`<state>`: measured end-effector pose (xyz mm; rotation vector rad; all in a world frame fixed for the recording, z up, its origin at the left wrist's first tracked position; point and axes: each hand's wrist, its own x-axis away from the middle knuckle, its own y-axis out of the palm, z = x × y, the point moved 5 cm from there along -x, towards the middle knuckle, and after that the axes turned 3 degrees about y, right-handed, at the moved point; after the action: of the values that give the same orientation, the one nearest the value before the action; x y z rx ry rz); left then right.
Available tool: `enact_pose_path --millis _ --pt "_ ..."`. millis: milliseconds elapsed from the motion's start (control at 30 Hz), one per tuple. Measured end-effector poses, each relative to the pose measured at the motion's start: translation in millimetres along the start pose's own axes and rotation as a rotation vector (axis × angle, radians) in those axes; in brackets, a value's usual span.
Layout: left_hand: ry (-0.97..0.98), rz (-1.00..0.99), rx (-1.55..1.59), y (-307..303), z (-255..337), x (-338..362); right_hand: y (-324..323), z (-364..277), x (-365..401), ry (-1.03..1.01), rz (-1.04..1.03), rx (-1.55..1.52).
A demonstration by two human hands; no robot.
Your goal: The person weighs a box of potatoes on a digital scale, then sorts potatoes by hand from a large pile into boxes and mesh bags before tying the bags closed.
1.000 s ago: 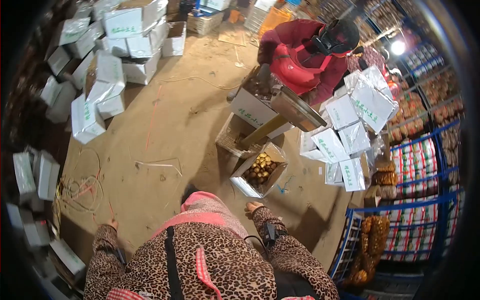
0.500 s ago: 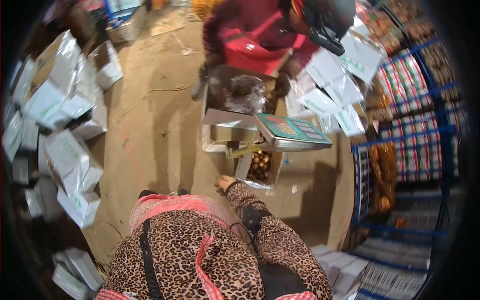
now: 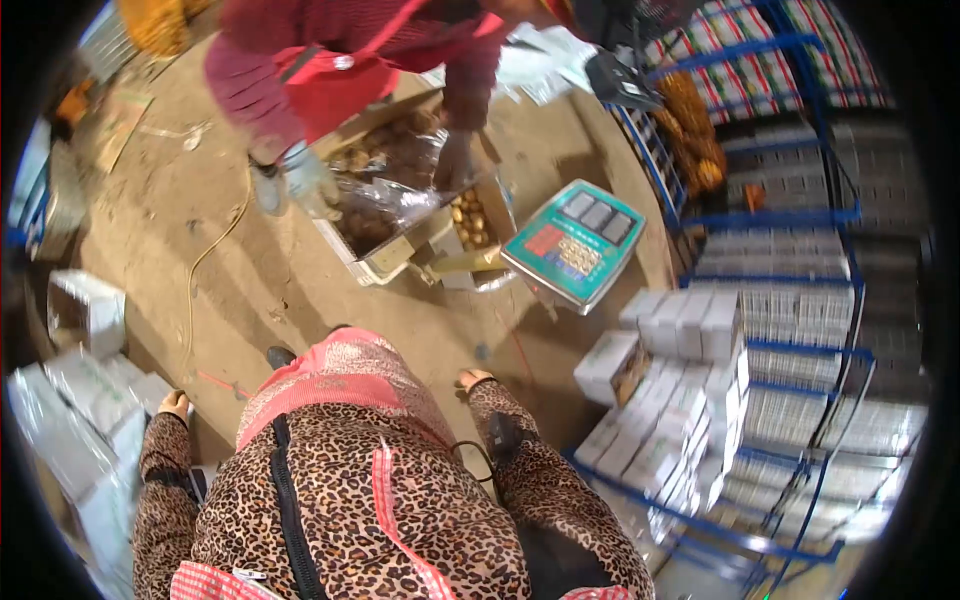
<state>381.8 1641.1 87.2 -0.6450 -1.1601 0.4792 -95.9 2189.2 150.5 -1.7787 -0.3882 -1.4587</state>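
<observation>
My left hand [image 3: 174,404] hangs low at the left, close beside white cartons [image 3: 65,405] in clear plastic; its small, partly hidden fingers do not show whether they are closed. Over the bare floor on the right is my right hand [image 3: 475,380], fingers apart with nothing in them. Ahead of it stands a digital scale [image 3: 575,245] with a green face and a silver rim. Left of the scale, a small box [image 3: 505,205] contains round, golden-brown produce [image 3: 470,220]. Beside that, a larger carton [image 3: 345,250] lined with clear plastic is full of brown produce [image 3: 375,160].
A co-worker in a red apron [image 3: 330,90] bends over the large carton, a gloved hand [image 3: 308,180] at its left side. White boxes [image 3: 660,410] are stacked at the right near blue metal racks [image 3: 780,350]. A yellow cord [image 3: 192,290] runs along the floor.
My view has turned right, so cartons and scale appear shifted. My left hand has come into view at the left. My right hand is now farther from the small produce box.
</observation>
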Motion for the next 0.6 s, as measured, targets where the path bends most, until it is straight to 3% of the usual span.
enact_pose_path --millis 67,167,233,300,367,433,600 --pt "-0.048 -0.146 -0.237 -62 37 -56 43 11 3 -0.071 -0.148 -0.157" --pt "0.062 -0.092 -0.341 -107 93 -132 86 23 -26 -0.204 -0.210 -0.043" --pt "0.245 -0.095 -0.219 -105 134 -174 97 16 -24 -0.065 -0.220 -0.221" --pt "0.381 -0.157 -0.325 -81 162 -222 94 9 -38 -0.038 -0.052 -0.303" --pt "0.420 -0.260 -0.350 -68 219 -211 92 -3 -20 -0.014 0.047 -0.388" --pt "0.360 -0.385 -0.409 -80 283 -168 86 -42 47 -0.022 0.067 -0.453" --pt "0.441 -0.403 -0.641 -91 283 -227 138 -25 61 0.047 0.118 -0.664"
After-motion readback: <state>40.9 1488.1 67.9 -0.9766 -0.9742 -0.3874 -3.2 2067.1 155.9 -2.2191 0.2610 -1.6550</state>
